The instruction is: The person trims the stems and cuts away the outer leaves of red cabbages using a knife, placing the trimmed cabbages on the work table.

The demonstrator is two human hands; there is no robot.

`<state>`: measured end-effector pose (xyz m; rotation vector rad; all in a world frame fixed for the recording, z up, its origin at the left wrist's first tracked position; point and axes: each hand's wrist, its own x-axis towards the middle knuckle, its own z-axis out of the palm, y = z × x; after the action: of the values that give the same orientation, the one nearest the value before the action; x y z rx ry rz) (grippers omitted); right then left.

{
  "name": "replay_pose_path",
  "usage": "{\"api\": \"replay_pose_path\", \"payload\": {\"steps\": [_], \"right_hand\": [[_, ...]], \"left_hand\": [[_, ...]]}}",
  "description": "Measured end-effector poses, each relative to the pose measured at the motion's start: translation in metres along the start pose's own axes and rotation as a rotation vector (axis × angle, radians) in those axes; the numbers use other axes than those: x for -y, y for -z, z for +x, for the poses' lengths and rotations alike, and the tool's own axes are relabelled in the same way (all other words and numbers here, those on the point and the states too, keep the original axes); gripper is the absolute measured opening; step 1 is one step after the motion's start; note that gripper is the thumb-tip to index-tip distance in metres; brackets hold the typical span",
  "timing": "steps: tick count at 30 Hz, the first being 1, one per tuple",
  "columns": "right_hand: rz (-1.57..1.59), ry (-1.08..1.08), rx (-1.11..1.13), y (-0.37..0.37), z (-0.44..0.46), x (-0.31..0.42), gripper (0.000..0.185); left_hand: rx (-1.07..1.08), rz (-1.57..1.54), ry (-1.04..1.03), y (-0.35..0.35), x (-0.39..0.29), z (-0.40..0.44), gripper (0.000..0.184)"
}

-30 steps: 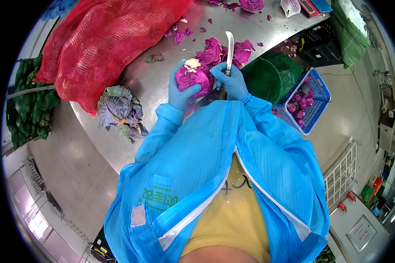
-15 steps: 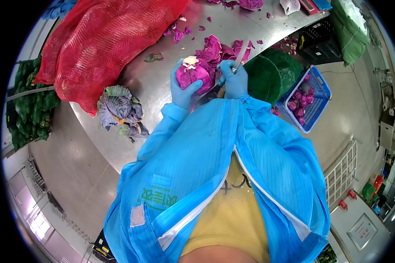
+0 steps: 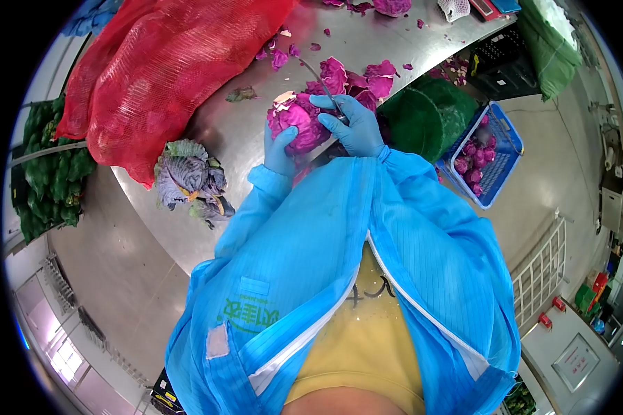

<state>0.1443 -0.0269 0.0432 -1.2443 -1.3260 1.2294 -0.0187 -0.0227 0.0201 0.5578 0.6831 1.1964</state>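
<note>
A purple cabbage head [image 3: 299,126] with a pale cut stem on top sits in my left hand [image 3: 280,150], gloved in blue, with the thumb across its near side. Gloved in blue too, my right hand [image 3: 356,127] is closed on a knife [image 3: 323,84] and touches the cabbage's right side. The thin curved blade points up and left over the cabbage; most of the handle is hidden by the fingers. Loose purple leaves [image 3: 381,79] lie on the metal table [image 3: 249,117] just beyond my hands.
A big red mesh sack [image 3: 166,69] covers the table's left part. Wilted outer leaves [image 3: 187,176] lie nearer the left edge. Right of the table are a green mesh bag [image 3: 422,117], a blue basket [image 3: 495,176] of small purple heads and a black crate [image 3: 503,66].
My right hand first drew back from the cabbage, then came left against it. The blade has swung from upright to pointing up and left. The cabbage has turned and shifted slightly left in my left hand.
</note>
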Motion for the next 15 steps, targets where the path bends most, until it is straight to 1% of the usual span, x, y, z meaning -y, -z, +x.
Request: {"api": "replay_pose_path", "payload": {"steps": [2, 3, 6, 9, 13, 14, 15], "right_hand": [[-0.053, 0.148, -0.068, -0.003, 0.0, -0.006, 0.031], [-0.053, 0.147, -0.068, -0.003, 0.0, -0.007, 0.031], [-0.116, 0.157, -0.09, -0.004, 0.0, -0.009, 0.028], [-0.086, 0.146, -0.111, -0.005, 0.003, -0.015, 0.026], [0.007, 0.015, -0.028, -0.001, 0.006, -0.013, 0.026], [0.049, -0.035, -0.004, 0.0, 0.006, -0.011, 0.027], [0.049, -0.036, -0.002, 0.004, 0.007, -0.006, 0.027]], "left_hand": [[-0.043, 0.02, 0.004, 0.003, 0.001, -0.001, 0.074], [-0.086, 0.038, 0.011, 0.003, 0.002, -0.002, 0.074], [-0.092, 0.085, -0.016, 0.004, 0.002, -0.002, 0.073], [-0.078, 0.095, -0.031, 0.009, 0.002, 0.001, 0.074], [-0.061, 0.096, -0.02, 0.01, -0.001, 0.0, 0.074], [-0.024, 0.044, 0.055, 0.017, 0.0, 0.002, 0.074], [0.013, -0.008, 0.13, 0.017, -0.002, 0.003, 0.074]]}}
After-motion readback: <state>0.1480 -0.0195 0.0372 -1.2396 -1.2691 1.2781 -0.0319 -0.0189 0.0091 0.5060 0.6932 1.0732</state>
